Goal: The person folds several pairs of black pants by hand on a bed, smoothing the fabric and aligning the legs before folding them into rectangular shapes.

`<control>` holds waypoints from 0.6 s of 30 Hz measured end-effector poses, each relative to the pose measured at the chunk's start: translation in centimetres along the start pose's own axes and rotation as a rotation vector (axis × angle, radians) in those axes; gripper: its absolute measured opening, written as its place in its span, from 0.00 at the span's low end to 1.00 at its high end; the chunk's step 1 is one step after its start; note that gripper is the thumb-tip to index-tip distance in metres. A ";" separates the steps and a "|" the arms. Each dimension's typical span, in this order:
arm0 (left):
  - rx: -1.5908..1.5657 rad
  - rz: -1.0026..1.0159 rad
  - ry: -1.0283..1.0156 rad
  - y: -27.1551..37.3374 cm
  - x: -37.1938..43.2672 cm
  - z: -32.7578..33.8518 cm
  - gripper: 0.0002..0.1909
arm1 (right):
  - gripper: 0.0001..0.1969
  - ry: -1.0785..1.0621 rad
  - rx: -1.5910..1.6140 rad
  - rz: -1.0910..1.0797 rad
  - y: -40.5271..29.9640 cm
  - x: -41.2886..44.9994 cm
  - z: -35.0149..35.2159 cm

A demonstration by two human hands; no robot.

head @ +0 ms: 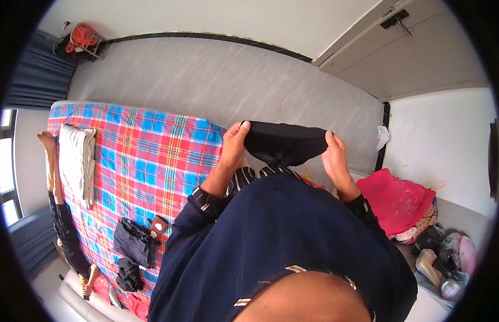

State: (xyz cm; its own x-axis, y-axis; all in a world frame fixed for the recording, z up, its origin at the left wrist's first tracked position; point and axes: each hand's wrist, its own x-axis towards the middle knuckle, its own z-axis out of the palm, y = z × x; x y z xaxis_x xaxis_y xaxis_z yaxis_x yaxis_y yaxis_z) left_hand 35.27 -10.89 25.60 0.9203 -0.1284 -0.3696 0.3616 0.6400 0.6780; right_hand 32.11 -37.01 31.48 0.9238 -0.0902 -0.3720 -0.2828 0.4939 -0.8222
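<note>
A small black cloth garment (285,143) is stretched between my two hands, in front of my body. My left hand (234,141) pinches its left end between thumb and fingers, close to the edge of the bed. The right end is gripped by my right hand (334,155) in the same way. Under the garment, part of a black-and-white striped cloth (243,177) shows. On the plaid bed sheet (153,133) to the left lie a folded dark garment (134,241), a crumpled black cloth (129,274) and a brown case with white shapes (157,226).
A folded white blanket (75,161) lies on the bed, beside another person's legs (68,225). At right are a pink cloth (394,201) over a pile and several bagged items (447,261). A chair with red cloth (86,38) stands at the far left corner.
</note>
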 end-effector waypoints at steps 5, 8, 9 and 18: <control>0.433 -0.251 -0.344 -1.0 -1.3 -0.3 0.14 | 0.22 -0.197 0.253 0.272 0.1 -0.5 -0.7; 0.350 -0.271 -0.352 -0.2 -0.8 -0.5 0.14 | 0.24 -0.199 0.278 0.333 0.0 -0.4 -1.9; 0.227 -0.203 -0.340 0.5 -1.0 0.0 0.14 | 0.24 -0.181 0.313 0.361 -0.1 -0.7 -2.4; -0.094 -0.781 -0.358 -0.1 -2.6 -1.5 0.34 | 0.22 -0.397 0.105 0.462 1.6 -0.6 -3.9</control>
State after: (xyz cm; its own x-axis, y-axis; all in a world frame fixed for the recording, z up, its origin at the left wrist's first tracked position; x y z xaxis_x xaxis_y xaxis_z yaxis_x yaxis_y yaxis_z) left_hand 32.61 -9.53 25.53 0.4103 -0.7786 -0.4747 0.9110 0.3267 0.2516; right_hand 30.07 -39.55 28.68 0.7431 0.4722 -0.4742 -0.6684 0.4895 -0.5601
